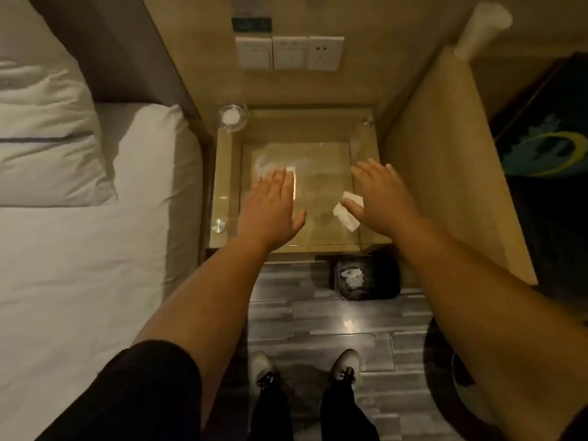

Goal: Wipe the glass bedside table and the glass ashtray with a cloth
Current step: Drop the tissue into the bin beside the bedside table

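Cloth (347, 210): small white piece, crumpled, lying on the glass near the front right; partly under the right hand's thumb side. Held or merely covered: cannot tell.
Surface (299, 135): glass top of the bedside table, set in a wooden nook between bed and side panel. Pale smear toward the left, likely the patch still to be wiped.
Ashtray (233, 117): clear glass, back left corner of the surface, something white inside. Well apart from both hands, untouched; probably left for after the top.
Right hand (378, 195): palm down, flat over the right side of the glass; fingers (375, 170) straight, released. Placed as if to press the cloth down and push it.
Left hand (270, 208): palm down over the left half, fingers straight and together, grasping nothing. Reads as steadying or feeling the glass.
Bin (369, 278): dark, on the floor at the front edge, white wad inside.
Bed (79, 249): white sheet and pillows, just left of the table.
Wall: 3 switch and socket plates (289, 52) above the surface.
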The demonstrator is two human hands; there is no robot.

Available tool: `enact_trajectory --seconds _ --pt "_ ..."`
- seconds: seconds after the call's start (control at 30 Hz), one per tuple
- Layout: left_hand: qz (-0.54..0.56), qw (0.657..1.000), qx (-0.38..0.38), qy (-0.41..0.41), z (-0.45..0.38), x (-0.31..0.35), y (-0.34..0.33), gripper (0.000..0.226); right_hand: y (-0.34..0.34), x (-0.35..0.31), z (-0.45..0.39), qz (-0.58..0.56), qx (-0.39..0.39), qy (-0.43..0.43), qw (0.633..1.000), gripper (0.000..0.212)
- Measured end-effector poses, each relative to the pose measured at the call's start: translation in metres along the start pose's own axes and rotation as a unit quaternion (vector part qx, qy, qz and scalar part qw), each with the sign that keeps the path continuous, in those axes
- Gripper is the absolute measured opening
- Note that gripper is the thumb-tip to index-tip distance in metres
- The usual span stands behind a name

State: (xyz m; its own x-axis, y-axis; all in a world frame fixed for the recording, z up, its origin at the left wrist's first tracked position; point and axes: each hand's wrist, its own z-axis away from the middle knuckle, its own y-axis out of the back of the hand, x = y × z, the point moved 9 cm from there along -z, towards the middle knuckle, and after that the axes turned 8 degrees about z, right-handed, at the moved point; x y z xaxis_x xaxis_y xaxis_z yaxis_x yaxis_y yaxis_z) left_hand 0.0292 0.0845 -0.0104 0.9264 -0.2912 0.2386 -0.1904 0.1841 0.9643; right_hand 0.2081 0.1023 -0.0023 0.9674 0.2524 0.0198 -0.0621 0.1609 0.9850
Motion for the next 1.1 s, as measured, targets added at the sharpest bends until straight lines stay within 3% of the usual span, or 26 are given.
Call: enact_trajectory --seconds 0.2,0.47,0.73,0.97,1.1 --pt "-0.009 0.999 -0.049 0.007 -0.021 -0.002 -0.091 0.077 -0.093 0.021 -0.014 0.01 -0.051 0.013 0.999 0.07" --pt "-0.003 0.996 -0.093 0.001 -0.037 0.017 -0.174 0.074 -0.165 0.047 -0.019 0.009 -0.106 0.022 0.994 0.062" --pt "-0.01 0.992 -0.12 0.032 -0.033 -0.001 -0.23 0.071 -0.191 0.037 -0.038 0.023 -0.052 0.04 0.998 0.062" --pt "-0.007 0.996 -0.084 0.037 -0.028 -0.006 -0.246 0.071 -0.21 0.04 -0.033 -0.007 -0.027 0.025 0.999 0.032" --pt "-0.001 0.996 -0.08 0.034 -0.028 -0.005 -0.246 0.07 -0.195 0.054 0.006 -0.085 0.02 0.016 0.996 0.022"
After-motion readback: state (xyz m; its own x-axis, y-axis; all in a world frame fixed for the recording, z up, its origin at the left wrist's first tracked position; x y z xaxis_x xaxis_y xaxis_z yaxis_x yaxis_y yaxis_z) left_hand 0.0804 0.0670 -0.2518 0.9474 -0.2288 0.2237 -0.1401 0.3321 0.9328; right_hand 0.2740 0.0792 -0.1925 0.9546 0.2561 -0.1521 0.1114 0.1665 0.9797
